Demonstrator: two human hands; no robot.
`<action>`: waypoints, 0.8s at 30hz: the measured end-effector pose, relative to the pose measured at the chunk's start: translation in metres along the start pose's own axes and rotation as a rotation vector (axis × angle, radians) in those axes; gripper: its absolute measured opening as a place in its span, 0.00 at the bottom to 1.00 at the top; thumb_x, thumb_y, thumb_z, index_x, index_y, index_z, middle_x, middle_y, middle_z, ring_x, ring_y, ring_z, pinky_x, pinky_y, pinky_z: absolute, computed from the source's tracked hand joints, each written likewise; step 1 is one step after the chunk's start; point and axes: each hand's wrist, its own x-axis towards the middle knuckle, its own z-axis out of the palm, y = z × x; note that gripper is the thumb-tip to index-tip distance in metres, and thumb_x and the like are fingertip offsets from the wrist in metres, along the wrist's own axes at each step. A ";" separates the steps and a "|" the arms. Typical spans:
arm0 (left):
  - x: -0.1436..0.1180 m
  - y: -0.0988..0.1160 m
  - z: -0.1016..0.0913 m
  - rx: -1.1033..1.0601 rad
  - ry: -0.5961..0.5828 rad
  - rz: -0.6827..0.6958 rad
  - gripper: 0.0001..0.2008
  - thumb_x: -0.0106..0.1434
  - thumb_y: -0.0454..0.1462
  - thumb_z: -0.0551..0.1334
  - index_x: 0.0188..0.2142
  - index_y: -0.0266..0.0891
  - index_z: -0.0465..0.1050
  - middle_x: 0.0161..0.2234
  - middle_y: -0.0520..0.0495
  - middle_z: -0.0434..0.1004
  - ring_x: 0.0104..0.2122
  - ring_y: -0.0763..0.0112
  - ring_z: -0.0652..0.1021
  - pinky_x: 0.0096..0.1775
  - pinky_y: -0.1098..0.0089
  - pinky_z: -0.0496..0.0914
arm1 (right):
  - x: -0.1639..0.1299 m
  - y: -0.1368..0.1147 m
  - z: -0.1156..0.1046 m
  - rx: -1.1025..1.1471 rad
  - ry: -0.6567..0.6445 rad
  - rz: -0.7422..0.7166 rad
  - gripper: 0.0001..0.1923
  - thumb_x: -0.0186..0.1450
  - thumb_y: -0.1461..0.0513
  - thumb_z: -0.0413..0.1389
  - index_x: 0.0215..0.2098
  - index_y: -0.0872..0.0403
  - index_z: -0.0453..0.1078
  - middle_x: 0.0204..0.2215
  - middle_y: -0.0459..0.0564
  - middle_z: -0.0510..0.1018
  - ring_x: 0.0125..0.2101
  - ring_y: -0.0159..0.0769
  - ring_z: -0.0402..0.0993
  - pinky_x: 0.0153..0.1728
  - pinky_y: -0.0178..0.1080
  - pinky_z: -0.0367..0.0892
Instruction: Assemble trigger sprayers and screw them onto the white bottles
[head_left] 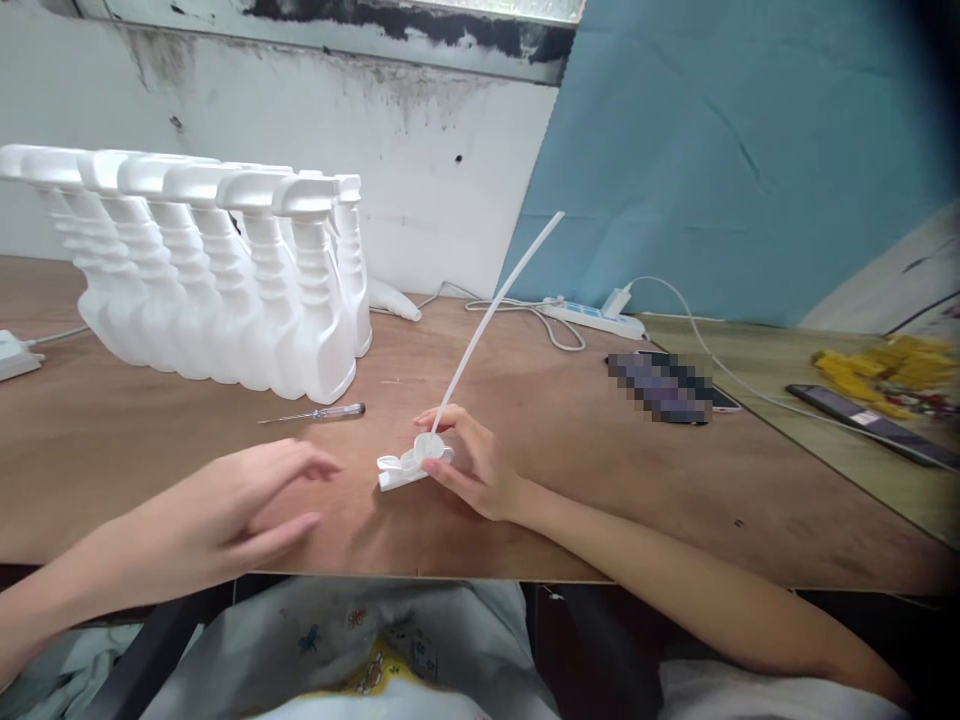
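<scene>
My right hand (480, 470) has its thumb and fingers around a white trigger sprayer head (405, 468), lying on its side on the wooden table. From its round collar (429, 447), a long, thin white tube (495, 308) slants up to the right. My fingers partly cover the sprayer head. To its left, my left hand (262, 495) hovers over the table's front part. Its thumb and fingers are apart, with nothing between them. A small screwdriver (322, 412) with a clear handle lies beyond my left hand.
White plastic bottles (300, 300) stand in a tight row at the back left. A power strip (592, 318) with a cable lies by the wall. Phones (862, 420) and a blurred dark object (660, 385) are on the right, near yellow cloth (892, 375). The table edge (420, 575) is close to my lap.
</scene>
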 end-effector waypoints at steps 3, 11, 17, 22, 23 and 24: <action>0.052 0.020 0.015 -0.017 -0.051 0.172 0.23 0.56 0.44 0.58 0.50 0.39 0.60 0.47 0.44 0.67 0.46 0.62 0.68 0.47 0.67 0.60 | 0.000 0.001 0.000 0.018 0.045 -0.046 0.06 0.61 0.63 0.51 0.38 0.54 0.64 0.36 0.52 0.71 0.40 0.34 0.69 0.41 0.39 0.66; 0.095 0.025 0.049 -0.270 -0.064 0.280 0.07 0.56 0.37 0.56 0.33 0.35 0.67 0.30 0.49 0.71 0.30 0.70 0.69 0.33 0.73 0.61 | 0.000 0.002 0.005 0.081 0.094 0.059 0.05 0.62 0.62 0.51 0.28 0.54 0.66 0.28 0.47 0.72 0.31 0.29 0.70 0.34 0.35 0.66; 0.094 0.020 0.057 -0.332 -0.002 0.232 0.05 0.54 0.35 0.58 0.31 0.36 0.68 0.25 0.53 0.70 0.25 0.74 0.68 0.28 0.75 0.59 | 0.000 0.006 -0.001 0.142 0.027 0.080 0.07 0.61 0.59 0.52 0.27 0.53 0.67 0.29 0.48 0.73 0.32 0.31 0.70 0.35 0.36 0.66; 0.092 0.017 0.061 -0.407 0.031 0.165 0.11 0.53 0.38 0.60 0.36 0.38 0.64 0.31 0.51 0.74 0.29 0.71 0.72 0.31 0.74 0.63 | 0.002 0.034 -0.009 0.336 0.141 0.116 0.19 0.61 0.49 0.46 0.43 0.53 0.63 0.44 0.54 0.70 0.36 0.34 0.71 0.40 0.41 0.67; 0.092 0.017 0.061 -0.423 0.025 0.155 0.11 0.53 0.39 0.60 0.36 0.38 0.63 0.31 0.51 0.74 0.29 0.71 0.72 0.31 0.74 0.63 | 0.006 0.046 -0.010 0.330 0.211 0.193 0.20 0.62 0.50 0.43 0.47 0.53 0.59 0.47 0.55 0.68 0.36 0.34 0.71 0.39 0.41 0.67; 0.091 0.016 0.060 -0.434 0.017 0.149 0.11 0.53 0.39 0.60 0.35 0.38 0.63 0.30 0.51 0.74 0.28 0.71 0.72 0.30 0.74 0.63 | 0.011 0.060 -0.010 0.282 0.263 0.294 0.19 0.63 0.52 0.42 0.48 0.53 0.56 0.48 0.55 0.67 0.37 0.33 0.71 0.39 0.41 0.67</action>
